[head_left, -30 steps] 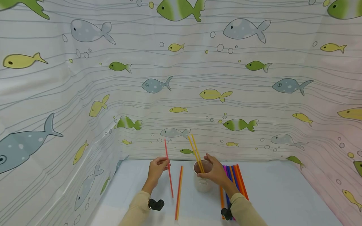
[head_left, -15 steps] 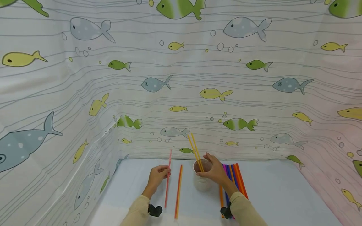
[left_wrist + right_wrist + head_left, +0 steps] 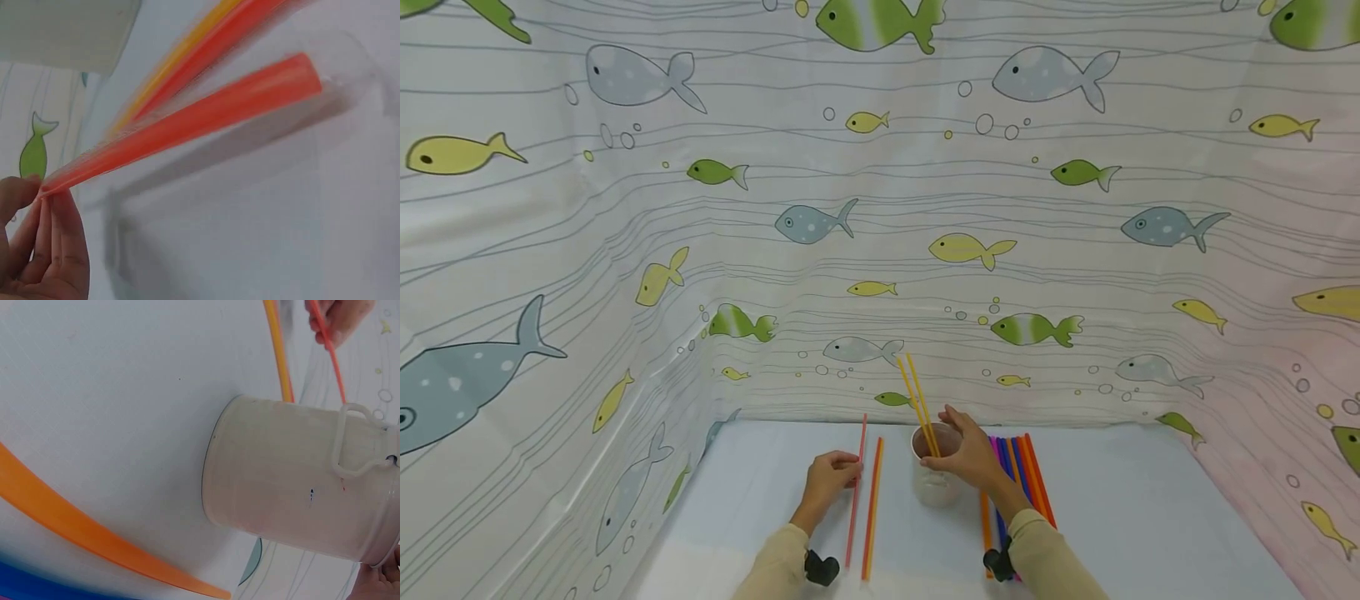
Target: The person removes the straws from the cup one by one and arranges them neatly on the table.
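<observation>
- Head view: low in the middle of the frame, the left hand (image 3: 830,481) pinches a thin red plastic straw (image 3: 854,498) near its upper half, the grip closed on it between thumb and fingertips. The straw runs almost straight up the frame, its lower end close to the pale blue bench (image 3: 1150,517); whether that end touches cannot be told.
- Left wrist view: the fingers (image 3: 53,247) at the lower left squeeze the straw's wall flat, which fits a light pinch suited to steering a slender tube. The straw (image 3: 187,128) stretches toward the upper right and is blurred.
- Just right of the held straw lies an orange-and-red pair of straws (image 3: 872,508), flat on the bench and nearly parallel to it; the matching angle suggests the red one is being lined up beside them.
- The right hand (image 3: 970,458) wraps round the rim of a cream plastic tub with a side handle (image 3: 936,483), fingers curled on it, probably to keep the light tub from tipping.
- Two yellow straws (image 3: 917,408) stand in the tub, leaning toward the upper left against its rim.
- Right wrist view: the tub (image 3: 300,487) stands upright on the bench, its handle (image 3: 359,440) facing the camera.
- A fan of pink, blue and orange straws (image 3: 1022,475) lies flat under and right of the right forearm, within easy reach.
- A fish-printed curtain (image 3: 880,208) walls the bench on three sides.
</observation>
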{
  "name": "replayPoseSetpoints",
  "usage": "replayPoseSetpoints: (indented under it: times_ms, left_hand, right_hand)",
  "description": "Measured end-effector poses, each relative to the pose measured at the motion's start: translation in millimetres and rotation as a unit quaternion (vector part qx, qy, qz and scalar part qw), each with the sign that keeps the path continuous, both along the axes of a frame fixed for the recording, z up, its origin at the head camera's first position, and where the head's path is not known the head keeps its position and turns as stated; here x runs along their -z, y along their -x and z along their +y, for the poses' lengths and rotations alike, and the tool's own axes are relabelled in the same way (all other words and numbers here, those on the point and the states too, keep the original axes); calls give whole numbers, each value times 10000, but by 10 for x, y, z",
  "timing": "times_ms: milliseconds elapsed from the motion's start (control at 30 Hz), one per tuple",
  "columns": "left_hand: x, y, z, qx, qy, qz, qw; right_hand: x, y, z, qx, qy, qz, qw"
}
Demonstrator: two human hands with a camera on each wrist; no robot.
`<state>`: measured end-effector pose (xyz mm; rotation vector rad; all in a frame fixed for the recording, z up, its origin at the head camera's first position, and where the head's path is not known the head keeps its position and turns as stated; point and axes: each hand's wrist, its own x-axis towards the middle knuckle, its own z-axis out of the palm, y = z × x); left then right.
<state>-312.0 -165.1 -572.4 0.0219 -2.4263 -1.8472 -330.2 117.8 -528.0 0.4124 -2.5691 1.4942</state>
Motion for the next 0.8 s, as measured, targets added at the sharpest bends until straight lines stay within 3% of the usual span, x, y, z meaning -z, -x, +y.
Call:
replayPoseSetpoints:
  times_ms: [367, 800]
  left_hand:
    - [67, -61, 64, -65, 557, -183, 9983]
    - [125, -21, 95, -104, 614, -162, 9979]
  right_hand:
    - [-10, -14, 3, -118, 109, 98, 9998]
    - [-13, 13, 14, -197, 181, 60, 9996]
